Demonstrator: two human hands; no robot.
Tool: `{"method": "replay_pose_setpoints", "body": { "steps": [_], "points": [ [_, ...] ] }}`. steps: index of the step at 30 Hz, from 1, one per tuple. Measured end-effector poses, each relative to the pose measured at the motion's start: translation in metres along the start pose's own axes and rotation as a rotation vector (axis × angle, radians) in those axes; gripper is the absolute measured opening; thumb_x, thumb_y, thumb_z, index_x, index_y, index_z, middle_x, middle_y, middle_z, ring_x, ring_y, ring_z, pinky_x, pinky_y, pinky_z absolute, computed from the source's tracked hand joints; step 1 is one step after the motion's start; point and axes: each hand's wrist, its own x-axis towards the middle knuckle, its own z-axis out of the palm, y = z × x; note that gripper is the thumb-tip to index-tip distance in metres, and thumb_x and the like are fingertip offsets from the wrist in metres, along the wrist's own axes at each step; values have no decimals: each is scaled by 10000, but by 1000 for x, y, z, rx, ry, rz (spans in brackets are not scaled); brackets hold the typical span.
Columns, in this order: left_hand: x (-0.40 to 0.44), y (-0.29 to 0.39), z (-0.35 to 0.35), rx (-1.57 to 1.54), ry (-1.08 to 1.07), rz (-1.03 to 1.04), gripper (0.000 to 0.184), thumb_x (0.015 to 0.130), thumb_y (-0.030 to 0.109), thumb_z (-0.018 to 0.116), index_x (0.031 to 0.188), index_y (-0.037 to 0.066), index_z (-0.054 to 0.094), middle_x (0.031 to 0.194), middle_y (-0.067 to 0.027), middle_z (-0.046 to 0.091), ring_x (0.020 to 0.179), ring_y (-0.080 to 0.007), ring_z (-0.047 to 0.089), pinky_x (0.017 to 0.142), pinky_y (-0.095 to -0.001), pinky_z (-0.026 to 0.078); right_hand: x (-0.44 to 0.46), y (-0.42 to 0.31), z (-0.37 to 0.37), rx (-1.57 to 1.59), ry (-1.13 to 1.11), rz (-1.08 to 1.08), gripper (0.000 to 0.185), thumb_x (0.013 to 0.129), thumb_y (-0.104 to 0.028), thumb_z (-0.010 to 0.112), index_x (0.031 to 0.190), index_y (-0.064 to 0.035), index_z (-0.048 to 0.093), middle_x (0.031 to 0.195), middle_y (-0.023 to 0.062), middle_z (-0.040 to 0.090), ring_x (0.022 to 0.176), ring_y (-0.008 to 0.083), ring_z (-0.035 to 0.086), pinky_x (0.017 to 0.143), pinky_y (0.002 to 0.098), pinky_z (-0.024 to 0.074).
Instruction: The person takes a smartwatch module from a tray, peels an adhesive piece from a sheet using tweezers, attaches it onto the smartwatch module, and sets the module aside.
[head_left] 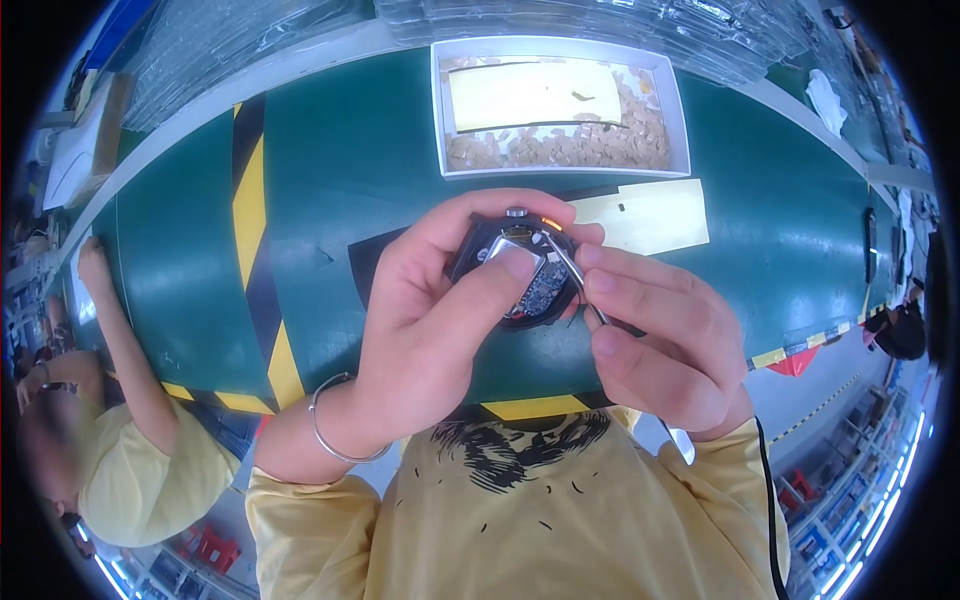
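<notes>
My left hand point(425, 310) grips a round black smartwatch case point(548, 290), its open inside facing up. A circuit board and a silvery rectangular part show within it, and a crown sits on its far rim. The left thumb presses on the silvery part. In my right hand point(672, 335) is a pair of tweezers point(573, 265), pinched between thumb and fingers. The tips of the tweezers reach inside the case near its upper right rim, beside a small orange-lit spot. Whether the tips hold anything is too small to tell.
A white box point(562, 172) with many small tan pieces and a pale sheet stands beyond my hands. A pale yellow card point(665, 217) lies on the green table point(340, 190). Striped tape point(262, 225) crosses the table at left. A co-worker's arm point(130, 350) rests at far left.
</notes>
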Motion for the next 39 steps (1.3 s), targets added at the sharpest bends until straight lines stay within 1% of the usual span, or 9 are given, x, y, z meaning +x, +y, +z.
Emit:
{"method": "replay_pose_setpoints", "body": {
  "steps": [6,9,13,16,20,25,31,36,39],
  "points": [
    [-2,0,5,-89,39,-20,272,932,32,462,1179,-46,545,1083,-136,650,880,-156,620,811,-302,511,0,2,-1,19,-2,14,175,610,97,700,740,33,602,923,222,649,822,358,691,651,347,607],
    [-2,0,4,-94,15,25,274,933,35,464,1181,-46,545,1090,-136,650,885,-153,622,814,-299,512,-1,2,-2,41,-13,39,183,615,101,704,751,30,603,936,215,650,841,361,688,679,359,605],
    [-3,3,3,17,39,12,272,937,37,463,1181,-47,546,1099,-133,648,907,-147,625,830,-293,514,-2,5,-2,65,-21,31,195,628,99,711,774,29,602,960,214,648,870,364,683,705,367,602],
    [0,0,0,69,18,67,270,938,38,464,1180,-49,547,1107,-132,646,922,-144,625,843,-291,514,-4,8,0,69,-21,5,200,633,92,716,785,32,601,975,218,645,880,365,681,710,367,602],
    [0,4,2,32,42,-1,270,939,45,469,1180,-48,550,1102,-130,645,909,-145,625,832,-292,515,-3,9,-2,77,-31,18,201,636,81,724,792,40,605,982,221,645,879,366,681,711,367,602],
    [0,10,7,-63,68,-93,272,939,55,474,1179,-49,551,1070,-123,647,879,-150,624,807,-292,514,0,4,-5,135,-27,115,188,654,75,727,801,46,614,973,219,651,882,362,682,715,369,601],
    [-1,6,4,-3,52,-62,271,937,41,470,1179,-51,549,1060,-118,647,886,-152,625,810,-291,514,1,0,-2,115,25,172,186,663,96,726,806,41,621,959,207,662,882,328,689,723,365,602],
    [1,25,20,71,120,-110,264,939,24,457,1173,-56,548,1057,-124,644,922,-155,633,812,-291,518,-1,5,-2,186,68,198,188,677,108,726,819,33,628,970,211,662,865,304,693,729,347,602],
    [1,22,16,62,95,-98,262,939,18,449,1169,-60,547,1052,-130,644,925,-157,636,812,-293,520,-1,4,-1,186,71,220,188,681,112,725,822,27,635,979,214,659,856,293,694,725,334,601]
  ]
}}
